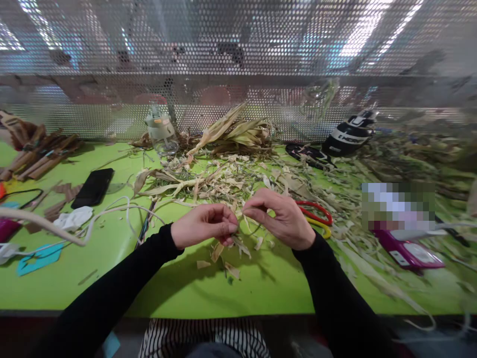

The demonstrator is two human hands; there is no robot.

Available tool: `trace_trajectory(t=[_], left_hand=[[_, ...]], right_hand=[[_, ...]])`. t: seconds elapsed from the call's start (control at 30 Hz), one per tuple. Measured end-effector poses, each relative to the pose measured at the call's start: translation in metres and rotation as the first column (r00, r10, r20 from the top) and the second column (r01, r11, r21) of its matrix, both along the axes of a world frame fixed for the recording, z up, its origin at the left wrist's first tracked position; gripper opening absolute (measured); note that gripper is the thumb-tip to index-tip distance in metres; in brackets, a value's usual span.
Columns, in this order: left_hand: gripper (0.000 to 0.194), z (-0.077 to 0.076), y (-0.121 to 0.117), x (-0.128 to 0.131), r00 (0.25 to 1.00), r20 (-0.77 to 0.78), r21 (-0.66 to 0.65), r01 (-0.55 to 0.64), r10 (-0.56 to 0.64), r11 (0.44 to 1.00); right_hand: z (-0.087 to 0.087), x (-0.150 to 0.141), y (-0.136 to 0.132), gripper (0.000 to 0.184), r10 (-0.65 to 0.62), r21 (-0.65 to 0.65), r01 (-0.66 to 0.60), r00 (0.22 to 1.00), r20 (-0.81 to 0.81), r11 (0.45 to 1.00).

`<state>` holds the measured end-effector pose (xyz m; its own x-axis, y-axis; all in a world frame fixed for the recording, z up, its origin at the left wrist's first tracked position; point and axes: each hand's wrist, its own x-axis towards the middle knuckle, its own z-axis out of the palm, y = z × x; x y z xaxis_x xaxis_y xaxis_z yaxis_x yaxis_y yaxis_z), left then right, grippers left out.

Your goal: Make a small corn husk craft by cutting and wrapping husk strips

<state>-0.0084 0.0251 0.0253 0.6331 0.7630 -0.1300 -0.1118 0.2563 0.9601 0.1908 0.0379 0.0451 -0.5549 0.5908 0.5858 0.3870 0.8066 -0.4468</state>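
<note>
My left hand (208,224) is closed in a pinch on a small piece of dried leaf (242,245), whose pale, frayed end hangs below the fingertips. Close beside it, my right hand (280,217) also pinches, thumb against fingers. A thin strand (255,230) curves beneath the right fingers, but whether they hold it I cannot tell. Under the hands, loose leaf scraps (231,270) lie on the green table (179,288). Behind the right wrist show a red handle loop (321,212) and a yellow handle loop (320,226), partly hidden.
Shredded dried leaves (223,181) cover the table's middle and right. Behind stand a clear bottle (162,132), a leaf bundle (231,132) and a tilted black bottle (350,135) against a perforated metal screen (208,59). Left lie a phone (93,187) and cables (128,209); right, a magenta power strip (410,252).
</note>
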Motion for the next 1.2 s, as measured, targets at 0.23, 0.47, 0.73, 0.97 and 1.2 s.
trace_trajectory(t=[0.23,0.47,0.73,0.97,1.2], left_hand=[[0.024,-0.003,-0.004,0.003,0.997,0.004,0.033,-0.077,0.077,0.997],[0.027,0.000,-0.003,0.003,0.954,0.043,0.140,-0.299,0.296,0.944],[0.023,-0.004,-0.001,0.004,0.913,0.231,0.058,-0.359,0.337,0.932],[0.021,-0.005,-0.002,0.005,0.846,0.386,-0.218,-0.304,0.368,0.927],[0.022,-0.009,0.004,-0.002,0.914,0.350,-0.039,-0.206,0.206,0.978]], right_hand=[[-0.009,-0.010,0.000,0.007,-0.171,0.083,0.182,0.978,-0.116,0.980],[-0.009,-0.011,-0.003,0.017,-0.136,0.096,0.144,0.987,-0.087,0.985],[-0.011,-0.014,-0.003,0.018,0.017,-0.204,-0.077,0.960,-0.279,0.976],[-0.025,-0.021,-0.006,0.019,-0.006,-0.494,-0.367,0.798,-0.603,0.788],[-0.024,-0.025,-0.009,0.015,-0.124,-0.425,-0.098,0.876,-0.465,0.900]])
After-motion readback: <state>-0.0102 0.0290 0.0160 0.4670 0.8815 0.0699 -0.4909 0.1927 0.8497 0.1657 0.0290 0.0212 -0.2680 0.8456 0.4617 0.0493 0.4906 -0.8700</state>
